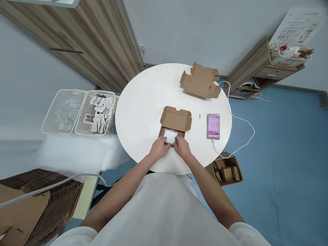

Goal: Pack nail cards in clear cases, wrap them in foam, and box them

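A small brown cardboard box [176,119] sits on the round white table [138,102], its lid folded back away from me. Inside lies a white wrapped packet [170,136]. My left hand [159,148] is at the packet's left side, fingers curled and closed on its edge. On the opposite side, my right hand [182,147] grips the packet's right edge with bent fingers. Both thumbs are near the front wall of the box, which the hands partly cover. The undersides of the fingers are hidden.
An unfolded cardboard box [201,81] lies at the table's back right. A phone [213,126] with a white cable [242,119] is on the right. Left stand white baskets [111,118] with small packs. A carton [241,171] of small boxes is on the floor.
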`<action>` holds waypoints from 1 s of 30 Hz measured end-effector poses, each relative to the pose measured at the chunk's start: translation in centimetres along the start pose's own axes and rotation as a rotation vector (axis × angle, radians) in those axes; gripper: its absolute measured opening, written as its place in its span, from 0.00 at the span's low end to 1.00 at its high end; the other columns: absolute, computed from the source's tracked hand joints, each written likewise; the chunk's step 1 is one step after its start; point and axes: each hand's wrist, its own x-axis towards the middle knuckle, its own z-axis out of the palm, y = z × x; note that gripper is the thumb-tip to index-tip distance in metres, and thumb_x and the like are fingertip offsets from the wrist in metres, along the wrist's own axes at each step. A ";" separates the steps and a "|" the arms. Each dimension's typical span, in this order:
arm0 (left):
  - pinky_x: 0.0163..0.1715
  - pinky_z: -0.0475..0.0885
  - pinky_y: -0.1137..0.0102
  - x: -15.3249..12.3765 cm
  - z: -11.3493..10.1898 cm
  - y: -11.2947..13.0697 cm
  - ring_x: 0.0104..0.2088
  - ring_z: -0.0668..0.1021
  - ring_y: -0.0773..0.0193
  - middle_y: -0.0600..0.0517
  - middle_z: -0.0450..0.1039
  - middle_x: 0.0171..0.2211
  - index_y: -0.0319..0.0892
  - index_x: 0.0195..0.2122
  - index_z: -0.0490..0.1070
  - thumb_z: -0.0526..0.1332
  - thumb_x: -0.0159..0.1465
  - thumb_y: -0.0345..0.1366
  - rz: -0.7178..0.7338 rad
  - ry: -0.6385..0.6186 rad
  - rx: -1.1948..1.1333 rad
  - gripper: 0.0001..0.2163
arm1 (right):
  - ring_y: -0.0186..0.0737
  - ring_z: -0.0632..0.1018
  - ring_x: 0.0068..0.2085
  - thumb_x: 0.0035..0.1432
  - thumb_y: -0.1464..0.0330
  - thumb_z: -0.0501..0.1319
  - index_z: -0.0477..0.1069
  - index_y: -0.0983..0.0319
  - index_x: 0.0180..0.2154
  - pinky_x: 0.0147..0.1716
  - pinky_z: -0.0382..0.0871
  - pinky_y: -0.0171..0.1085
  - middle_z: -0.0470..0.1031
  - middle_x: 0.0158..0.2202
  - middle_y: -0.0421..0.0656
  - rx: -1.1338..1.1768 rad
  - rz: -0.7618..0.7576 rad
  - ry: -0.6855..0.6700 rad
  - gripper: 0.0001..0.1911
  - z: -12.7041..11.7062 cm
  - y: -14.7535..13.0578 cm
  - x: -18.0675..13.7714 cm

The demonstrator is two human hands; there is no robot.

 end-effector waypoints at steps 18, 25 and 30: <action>0.42 0.67 0.68 9.0 -3.8 -2.6 0.42 0.74 0.61 0.46 0.72 0.42 0.39 0.50 0.64 0.56 0.57 0.42 -0.323 0.121 -0.486 0.21 | 0.32 0.68 0.25 0.49 0.56 0.56 0.67 0.62 0.33 0.25 0.63 0.34 0.71 0.32 0.43 0.996 0.432 0.030 0.15 -6.0 4.7 6.6; 0.37 0.69 0.70 6.8 -4.5 -3.8 0.35 0.75 0.65 0.51 0.73 0.37 0.43 0.49 0.64 0.53 0.58 0.34 -0.130 0.182 -0.359 0.17 | 0.34 0.69 0.33 0.49 0.64 0.55 0.63 0.60 0.42 0.34 0.65 0.37 0.68 0.42 0.43 0.759 0.118 0.176 0.16 -5.1 2.1 4.5; 0.38 0.69 0.70 4.6 -4.6 -5.4 0.36 0.74 0.65 0.52 0.73 0.34 0.42 0.50 0.62 0.53 0.56 0.31 0.014 0.157 -0.301 0.19 | 0.35 0.69 0.35 0.48 0.65 0.57 0.63 0.59 0.43 0.36 0.67 0.39 0.65 0.44 0.44 0.651 0.041 0.133 0.17 -4.3 2.1 2.3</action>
